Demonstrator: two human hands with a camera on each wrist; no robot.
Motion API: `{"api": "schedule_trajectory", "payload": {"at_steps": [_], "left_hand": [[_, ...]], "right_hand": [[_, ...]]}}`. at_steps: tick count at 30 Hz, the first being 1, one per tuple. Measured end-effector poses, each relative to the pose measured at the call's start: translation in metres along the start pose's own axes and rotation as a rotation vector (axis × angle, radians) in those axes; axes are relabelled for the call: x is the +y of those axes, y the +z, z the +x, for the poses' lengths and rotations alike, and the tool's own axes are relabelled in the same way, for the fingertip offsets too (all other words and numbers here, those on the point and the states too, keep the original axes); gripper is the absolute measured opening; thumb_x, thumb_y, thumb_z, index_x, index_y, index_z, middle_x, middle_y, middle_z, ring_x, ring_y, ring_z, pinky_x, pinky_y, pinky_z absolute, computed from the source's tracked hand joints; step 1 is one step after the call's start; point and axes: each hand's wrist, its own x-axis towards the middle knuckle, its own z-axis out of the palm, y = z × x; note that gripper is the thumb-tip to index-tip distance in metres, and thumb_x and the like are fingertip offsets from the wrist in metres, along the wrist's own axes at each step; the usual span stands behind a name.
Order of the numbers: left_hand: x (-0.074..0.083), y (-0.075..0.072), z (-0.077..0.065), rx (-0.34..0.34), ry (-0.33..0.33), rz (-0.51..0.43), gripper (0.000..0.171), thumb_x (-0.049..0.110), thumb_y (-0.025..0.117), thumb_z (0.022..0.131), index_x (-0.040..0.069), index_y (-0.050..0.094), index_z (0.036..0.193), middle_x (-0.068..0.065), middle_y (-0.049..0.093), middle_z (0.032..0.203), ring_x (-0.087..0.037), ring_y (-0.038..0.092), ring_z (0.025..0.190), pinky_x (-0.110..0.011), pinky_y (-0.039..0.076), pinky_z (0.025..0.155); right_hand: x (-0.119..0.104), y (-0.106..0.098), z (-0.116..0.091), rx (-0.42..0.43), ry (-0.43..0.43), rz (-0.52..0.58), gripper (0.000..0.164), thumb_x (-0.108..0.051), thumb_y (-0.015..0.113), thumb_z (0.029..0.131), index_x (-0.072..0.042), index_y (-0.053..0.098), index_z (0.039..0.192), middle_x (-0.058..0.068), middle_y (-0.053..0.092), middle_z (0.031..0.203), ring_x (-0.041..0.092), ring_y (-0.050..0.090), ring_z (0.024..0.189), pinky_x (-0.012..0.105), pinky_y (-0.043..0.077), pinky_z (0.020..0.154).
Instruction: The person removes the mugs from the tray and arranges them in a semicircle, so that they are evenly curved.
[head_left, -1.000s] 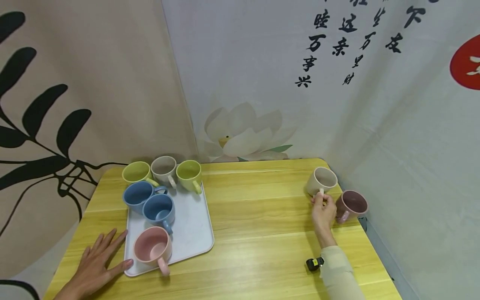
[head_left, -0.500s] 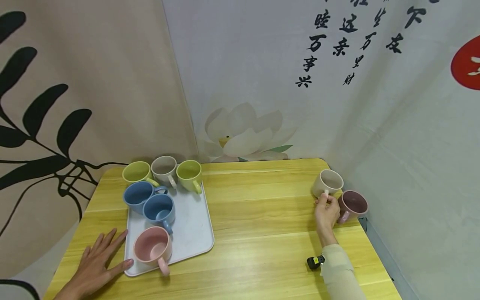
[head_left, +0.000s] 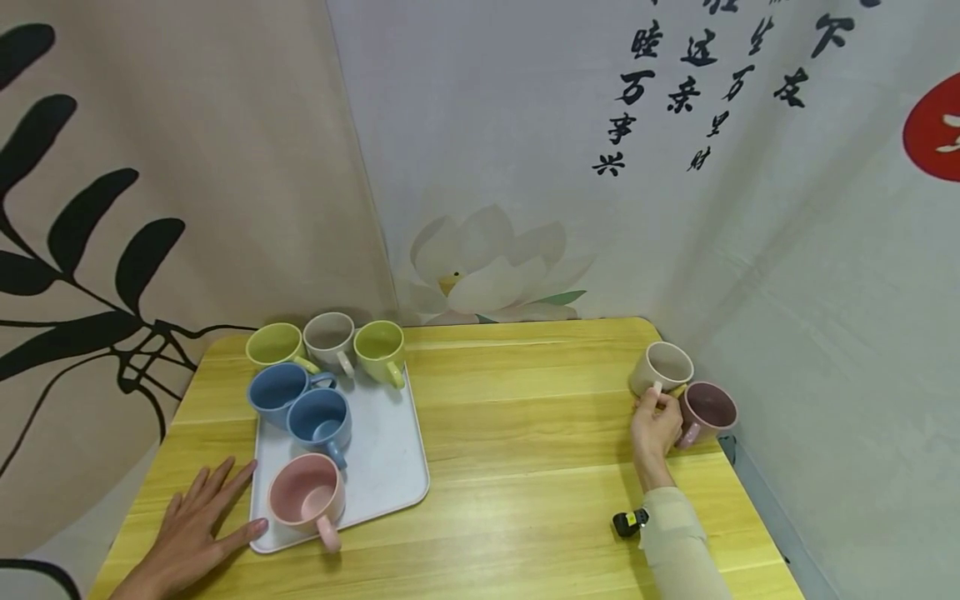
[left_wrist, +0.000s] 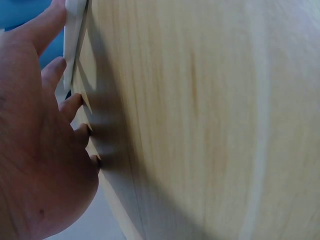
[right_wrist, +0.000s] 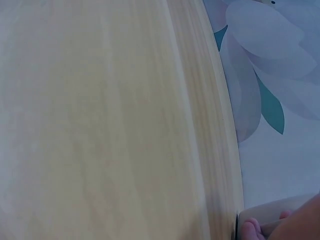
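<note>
At the table's far right, my right hand (head_left: 655,427) pinches the handle of an off-white mug (head_left: 663,367), which stands upright. Close beside that hand is a mauve mug (head_left: 707,412), near the table's right edge. On the left, my left hand (head_left: 191,525) lies with fingers spread, its thumb and fingertips touching the side of a white tray (head_left: 382,475). A pink mug (head_left: 303,493) sits on the tray nearest that hand. The right wrist view catches only part of the right hand (right_wrist: 292,225) at its lower corner.
Two blue mugs (head_left: 321,421) stand behind the pink one. Along the tray's back are a grey mug (head_left: 328,337) and two green mugs (head_left: 379,348). The wooden table (head_left: 517,442) meets printed curtains (head_left: 495,150) at its back and right.
My right hand has shifted the off-white mug a short way right and slightly nearer, closer to the mauve mug. My left hand and the tray have stayed put.
</note>
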Motion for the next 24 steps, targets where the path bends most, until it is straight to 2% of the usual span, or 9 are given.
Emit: {"api": "schedule_trajectory", "payload": {"at_steps": [6,14,18,24], "left_hand": [[-0.0008,0.0003,0.0008,-0.009,-0.01,-0.007,0.108,0.075,0.064,0.103,0.014,0.02,0.181,-0.048,0.011,0.178,-0.081,-0.005,0.159,-0.102,-0.007,0.115],[-0.0018,0.0012,0.0012,-0.007,-0.007,-0.016,0.109,0.075,0.065,0.102,0.014,0.021,0.181,-0.048,0.011,0.178,-0.081,-0.006,0.159,-0.103,-0.007,0.116],[-0.0018,0.0016,0.0009,-0.003,-0.004,-0.011,0.109,0.075,0.065,0.102,0.013,0.02,0.181,-0.048,0.011,0.178,-0.081,-0.006,0.159,-0.102,-0.008,0.116],[-0.0006,0.0013,0.001,-0.01,-0.014,-0.013,0.109,0.075,0.065,0.103,0.013,0.02,0.181,-0.048,0.01,0.178,-0.081,-0.007,0.16,-0.102,-0.008,0.115]], "right_hand": [[0.0015,0.0008,0.0003,0.008,0.003,0.001,0.032,-0.03,0.057,0.114,-0.001,0.07,0.116,-0.041,0.051,0.066,0.042,0.067,0.111,0.034,0.043,0.096],[0.0012,0.0016,-0.0015,0.017,0.014,-0.006,0.033,-0.032,0.058,0.115,-0.001,0.07,0.117,-0.036,0.057,0.071,0.046,0.069,0.114,0.041,0.046,0.099],[0.0032,0.0025,-0.0018,0.034,0.025,-0.006,0.032,-0.032,0.059,0.114,-0.002,0.07,0.116,-0.022,0.067,0.078,0.05,0.069,0.119,0.048,0.048,0.103],[0.0066,0.0038,-0.0012,0.05,0.025,-0.012,0.031,-0.032,0.06,0.114,-0.002,0.069,0.115,0.007,0.077,0.093,0.052,0.065,0.126,0.058,0.047,0.114]]}}
